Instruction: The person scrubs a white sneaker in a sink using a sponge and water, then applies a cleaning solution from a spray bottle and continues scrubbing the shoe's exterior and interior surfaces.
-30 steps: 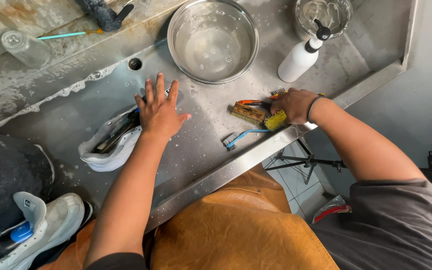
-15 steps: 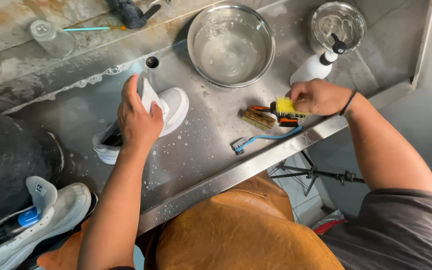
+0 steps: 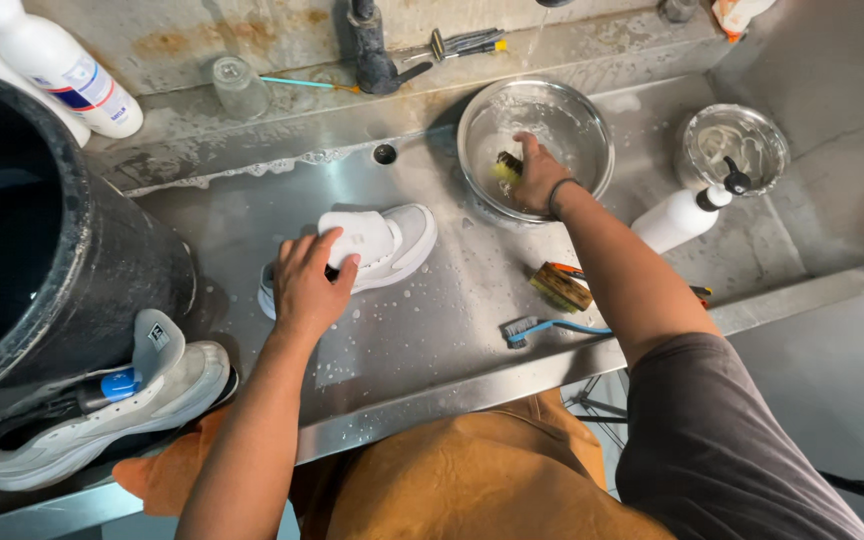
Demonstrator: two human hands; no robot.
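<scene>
The left hand (image 3: 309,283) is gripping the tongue of a white leather sneaker (image 3: 372,245) lying on the wet steel bench (image 3: 422,340). The right hand (image 3: 535,175) is clenching a yellow-bristled scrub brush (image 3: 507,165) — dipping it inside the round steel bowl (image 3: 577,115), well apart from the sneaker.

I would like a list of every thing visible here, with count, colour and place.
shoe: 1, white, on the steel counter, under the left hand
second shoe: 1, white, lower left, beside the bin
bin: 1, black, left
bowl: 1, steel, wet, behind the shoe
small bowl: 1, steel, far right
pump bottle: 1, white, lying by the small bowl
yellow brush: 1, in the bowl, in the right hand
wooden brush: 1, brown, front of counter
blue brush: 1, thin, at front edge
glass: 1, clear, back ledge
bottles: 2, white, top left
apron: 1, tan, bottom
left hand: on the shoe
right hand: in the bowl
</scene>
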